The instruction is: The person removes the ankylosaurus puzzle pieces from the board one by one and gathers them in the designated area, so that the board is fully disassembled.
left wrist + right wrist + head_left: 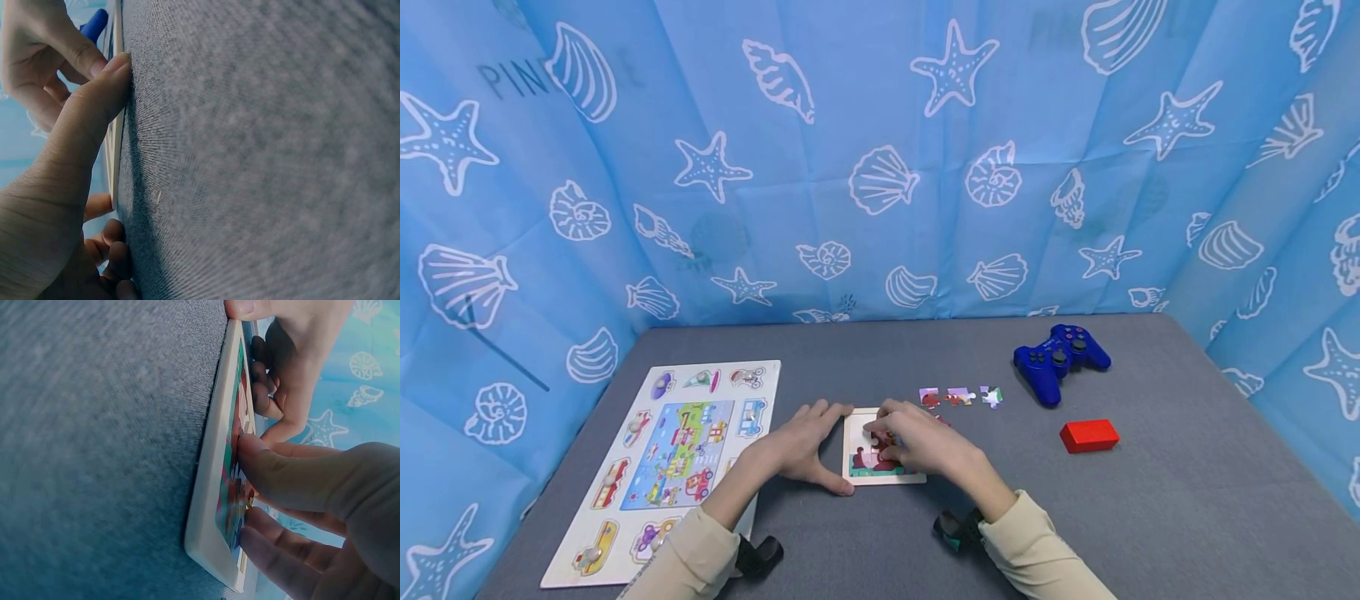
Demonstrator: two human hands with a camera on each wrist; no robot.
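Note:
A small jigsaw puzzle in a pale wooden frame [883, 481] lies flat before me, partly filled with brown, pink and green pieces [867, 460]. My left hand [805, 446] holds the frame at its left side, thumb at the near corner and index finger at the far one. Over the puzzle, my right hand [921, 442] pinches a puzzle piece against the picture; its fingers mostly cover that piece. In the right wrist view, the right thumb [275, 469] and fingertips touch the puzzle's surface. Loose puzzle pieces [959, 396] lie just beyond the right hand, some partly hidden by it.
On the left lies a large white peg puzzle board [647, 392] with vehicle shapes, beneath the left forearm. A blue game controller [1060, 358] and a red block [1089, 436] are on the right of the grey table [1150, 517]. A blue shell-patterned curtain [880, 242] hangs behind.

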